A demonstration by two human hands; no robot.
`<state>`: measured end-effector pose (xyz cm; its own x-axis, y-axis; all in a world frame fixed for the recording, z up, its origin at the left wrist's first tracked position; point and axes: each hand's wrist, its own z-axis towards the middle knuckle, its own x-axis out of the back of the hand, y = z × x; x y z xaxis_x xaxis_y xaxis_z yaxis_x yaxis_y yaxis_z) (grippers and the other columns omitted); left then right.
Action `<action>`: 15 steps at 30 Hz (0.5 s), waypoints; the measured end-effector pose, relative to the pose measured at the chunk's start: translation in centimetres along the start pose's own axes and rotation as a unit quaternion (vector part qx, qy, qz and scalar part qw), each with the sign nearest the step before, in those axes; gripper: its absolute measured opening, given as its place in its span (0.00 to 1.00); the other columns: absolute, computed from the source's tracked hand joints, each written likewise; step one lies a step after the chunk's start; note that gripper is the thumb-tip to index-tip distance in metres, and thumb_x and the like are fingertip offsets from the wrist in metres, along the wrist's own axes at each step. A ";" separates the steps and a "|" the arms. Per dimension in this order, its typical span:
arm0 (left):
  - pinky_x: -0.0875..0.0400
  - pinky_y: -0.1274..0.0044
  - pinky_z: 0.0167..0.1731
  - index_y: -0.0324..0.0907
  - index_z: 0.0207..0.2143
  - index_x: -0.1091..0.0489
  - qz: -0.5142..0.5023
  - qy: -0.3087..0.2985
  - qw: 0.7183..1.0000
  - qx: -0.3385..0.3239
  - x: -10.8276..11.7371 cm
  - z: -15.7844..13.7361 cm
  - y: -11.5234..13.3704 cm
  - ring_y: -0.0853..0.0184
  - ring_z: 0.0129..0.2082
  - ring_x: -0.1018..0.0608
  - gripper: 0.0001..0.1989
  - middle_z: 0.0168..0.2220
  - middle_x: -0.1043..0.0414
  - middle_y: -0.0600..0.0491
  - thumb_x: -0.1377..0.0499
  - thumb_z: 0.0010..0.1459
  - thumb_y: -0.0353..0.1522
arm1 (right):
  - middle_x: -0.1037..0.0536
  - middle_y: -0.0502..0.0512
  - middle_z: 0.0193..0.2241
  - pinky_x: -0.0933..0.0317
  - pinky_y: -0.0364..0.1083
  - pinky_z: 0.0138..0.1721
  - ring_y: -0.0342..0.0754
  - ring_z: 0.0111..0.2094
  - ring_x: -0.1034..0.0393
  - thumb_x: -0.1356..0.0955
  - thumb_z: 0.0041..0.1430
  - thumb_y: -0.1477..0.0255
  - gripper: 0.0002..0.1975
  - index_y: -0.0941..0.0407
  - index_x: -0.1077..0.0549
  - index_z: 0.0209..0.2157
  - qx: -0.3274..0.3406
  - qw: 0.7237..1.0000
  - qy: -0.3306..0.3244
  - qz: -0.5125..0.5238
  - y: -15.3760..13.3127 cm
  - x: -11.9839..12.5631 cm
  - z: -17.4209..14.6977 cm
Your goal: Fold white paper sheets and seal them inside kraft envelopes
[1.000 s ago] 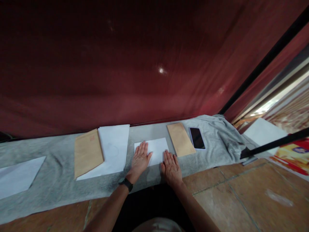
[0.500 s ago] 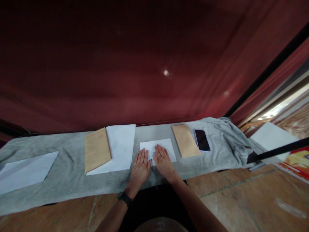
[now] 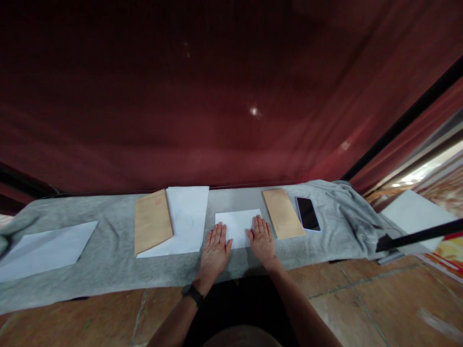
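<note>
A small white sheet of paper (image 3: 238, 226), seemingly folded, lies flat on the grey cloth in front of me. My left hand (image 3: 216, 250) rests flat on its left edge, fingers stretched out. On its right edge lies my right hand (image 3: 262, 239), palm down with the fingers extended. Just right of that hand is a brown envelope stack (image 3: 284, 214). To the left, another brown envelope pile (image 3: 153, 221) overlaps a stack of white paper (image 3: 190, 217).
A grey cloth (image 3: 115, 270) covers the narrow bench. A phone (image 3: 308, 214) lies at the right, and a white sheet (image 3: 50, 250) at the far left. Behind the bench hangs a dark red sheet (image 3: 217, 120). A black bar (image 3: 415, 236) crosses at the right.
My right hand has slid rightward across the small paper, away from my left hand, so the hands are farther apart. The whole view has shifted slightly.
</note>
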<state>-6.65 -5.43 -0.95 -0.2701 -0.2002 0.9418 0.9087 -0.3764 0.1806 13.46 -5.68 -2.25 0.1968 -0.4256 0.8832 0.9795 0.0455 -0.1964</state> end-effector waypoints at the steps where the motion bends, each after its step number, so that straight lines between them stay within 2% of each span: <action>1: 0.45 0.59 0.66 0.34 0.68 0.46 -0.002 -0.001 1.000 0.002 0.0 0.0 0.0 0.56 0.69 0.42 0.30 0.69 0.47 0.40 0.55 0.68 0.40 | 0.37 0.71 0.64 0.47 0.57 0.62 0.59 0.64 0.41 0.42 0.71 0.65 0.28 0.67 0.40 0.65 -0.011 1.000 -0.005 -0.003 0.2 0.2 -0.2; 6: 0.45 0.58 0.66 0.32 0.67 0.45 -0.007 -0.002 1.000 0.009 0.0 0.0 0.1 0.55 0.69 0.43 0.31 0.68 0.48 0.39 0.56 0.68 0.41 | 0.30 0.74 0.59 0.42 0.56 0.56 0.62 0.57 0.34 0.39 0.66 0.70 0.26 0.68 0.36 0.62 -0.091 0.995 -0.051 0.000 0.6 1.4 0.0; 9: 0.46 0.58 0.66 0.34 0.68 0.46 -0.008 0.003 1.000 0.008 -0.1 0.0 0.1 0.55 0.69 0.42 0.31 0.68 0.47 0.40 0.55 0.68 0.41 | 0.25 0.74 0.50 0.39 0.57 0.51 0.63 0.51 0.31 0.39 0.64 0.69 0.24 0.66 0.32 0.58 -0.123 0.992 -0.040 0.002 0.6 1.8 0.8; 15: 0.47 0.60 0.67 0.32 0.67 0.44 -0.003 -0.005 1.000 0.013 -0.2 0.0 0.1 0.56 0.69 0.43 0.31 0.68 0.47 0.39 0.56 0.68 0.41 | 0.23 0.72 0.39 0.36 0.55 0.45 0.62 0.43 0.27 0.36 0.59 0.71 0.13 0.63 0.27 0.43 -0.176 0.984 -0.038 0.004 0.5 1.6 2.3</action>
<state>-6.53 -5.46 -1.09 -0.2730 -0.1878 0.9435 0.9150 -0.3536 0.1944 14.38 -4.25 0.02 0.2209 -0.3574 0.9074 0.9046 -0.2727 -0.3276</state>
